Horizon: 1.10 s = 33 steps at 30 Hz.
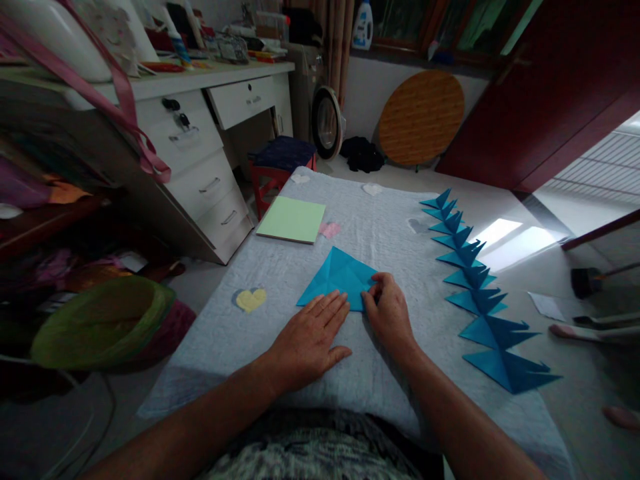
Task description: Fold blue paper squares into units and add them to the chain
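A sheet of blue origami paper [336, 272], folded into a triangle with creases across it, lies on the cloth-covered table with its point away from me. My left hand [313, 337] rests flat, fingers stretched out, on the lower left edge of the paper. At the paper's right side, my right hand [391, 310] is closed, thumb and fingers pinching the corner. Several folded blue paper cranes [480, 297] stand in a row along the table's right side. Beyond the left of the triangle is a stack of light green paper [293, 220].
The table wears a pale grey-blue cloth [390, 220] with heart patterns. Beside it on the left are a white desk [185, 153], a red stool [265, 175] with a dark cushion and a lined bin [100, 323]. A washing machine [327, 123] and round wooden tabletop [423, 119] stand behind.
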{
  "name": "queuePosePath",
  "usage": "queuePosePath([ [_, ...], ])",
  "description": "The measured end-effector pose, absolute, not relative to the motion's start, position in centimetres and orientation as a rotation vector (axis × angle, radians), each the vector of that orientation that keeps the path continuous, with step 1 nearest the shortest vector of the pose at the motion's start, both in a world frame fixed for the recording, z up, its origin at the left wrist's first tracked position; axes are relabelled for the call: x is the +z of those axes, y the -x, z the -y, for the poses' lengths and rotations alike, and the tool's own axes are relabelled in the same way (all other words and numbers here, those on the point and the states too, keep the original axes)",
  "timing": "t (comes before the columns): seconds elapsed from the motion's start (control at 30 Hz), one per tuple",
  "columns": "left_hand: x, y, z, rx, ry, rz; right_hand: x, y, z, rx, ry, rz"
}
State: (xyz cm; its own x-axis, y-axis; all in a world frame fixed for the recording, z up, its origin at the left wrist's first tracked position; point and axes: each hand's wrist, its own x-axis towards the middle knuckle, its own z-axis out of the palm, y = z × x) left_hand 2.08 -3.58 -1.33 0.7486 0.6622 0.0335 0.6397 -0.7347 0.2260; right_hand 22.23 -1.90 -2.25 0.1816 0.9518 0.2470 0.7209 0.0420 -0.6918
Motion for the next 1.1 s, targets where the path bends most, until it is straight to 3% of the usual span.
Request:
queuePosePath([
  [0.87,-1.0,-2.1,3.3,0.142,-2.65,-1.061,-2.1,-22.5,2.3,0.318,1.692,1.642],
  [1.0,-0.9,-2.2,3.4,0.161,-2.643,-1.063,-1.0,-22.1,3.3,0.182,1.51,1.798],
  [1.1,-0.8,-2.2,3.4,0.215,-2.623,-1.057,-0.5,-21.8,3.9,0.297,1.214,2.019],
])
